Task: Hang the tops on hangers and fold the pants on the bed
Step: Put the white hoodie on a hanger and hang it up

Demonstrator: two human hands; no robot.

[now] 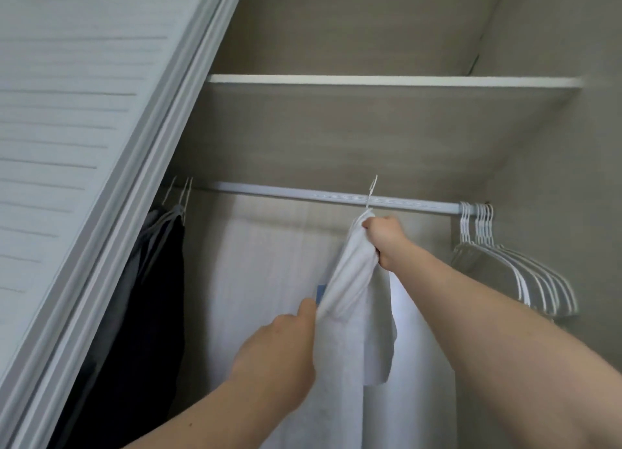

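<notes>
A white top (356, 314) hangs on a white hanger whose hook (371, 192) reaches up at the closet rod (303, 195). My right hand (387, 240) grips the top at its neck, just below the hook. Lower down, my left hand (282, 341) holds the top's left side, with the thumb on the cloth. Whether the hook sits on the rod or just in front of it cannot be told.
Dark tops (151, 297) hang on hangers at the rod's left end beside the slatted sliding door (67, 145). Several bare white hangers (505, 267) crowd the rod's right end. A shelf (387, 80) runs above the rod.
</notes>
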